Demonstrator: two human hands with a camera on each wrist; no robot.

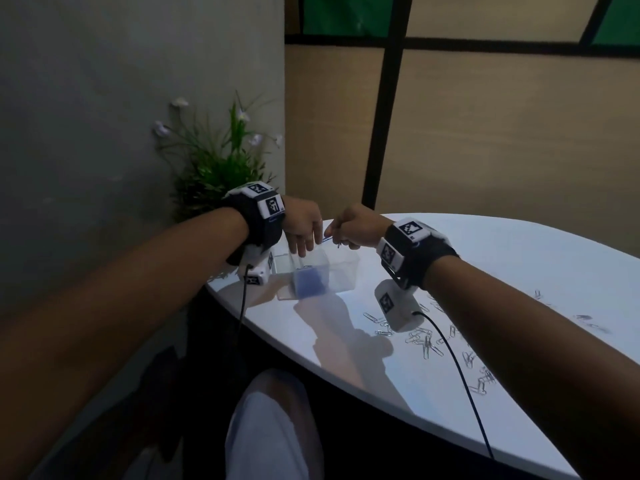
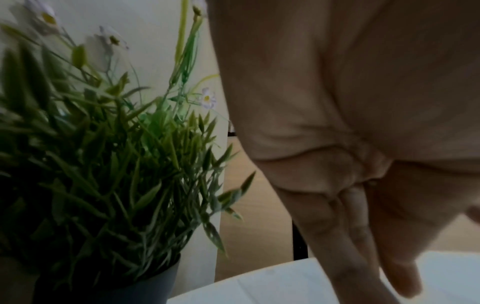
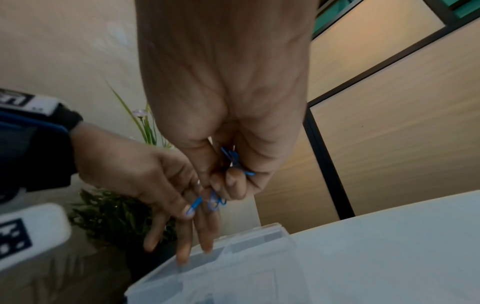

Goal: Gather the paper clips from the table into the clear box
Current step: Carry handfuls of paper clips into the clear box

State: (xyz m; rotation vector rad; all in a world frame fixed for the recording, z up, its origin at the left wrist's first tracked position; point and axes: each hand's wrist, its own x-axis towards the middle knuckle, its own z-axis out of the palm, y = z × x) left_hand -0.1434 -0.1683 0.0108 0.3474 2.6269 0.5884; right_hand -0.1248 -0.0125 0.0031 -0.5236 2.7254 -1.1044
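The clear box (image 1: 341,271) stands open near the table's left edge, with blue paper clips (image 1: 310,284) heaped in its left part. My right hand (image 1: 341,235) hovers just above it, its fingers curled round a small bunch of blue paper clips (image 3: 235,159); some clips stick out below the fingertips (image 3: 214,202). My left hand (image 1: 303,249) reaches down beside it with straight fingers (image 3: 183,253) whose tips touch the clear box's rim (image 3: 207,257). Its thumb (image 3: 188,211) touches one protruding clip. Many loose silver clips (image 1: 424,339) lie scattered on the white table (image 1: 519,268) under my right forearm.
A potted plant (image 1: 214,157) with white flowers in a dark pot (image 2: 116,288) stands right behind my left hand, off the table's left edge. A grey wall is on the left and a beige panelled wall behind. Wrist cables hang over the table's near edge.
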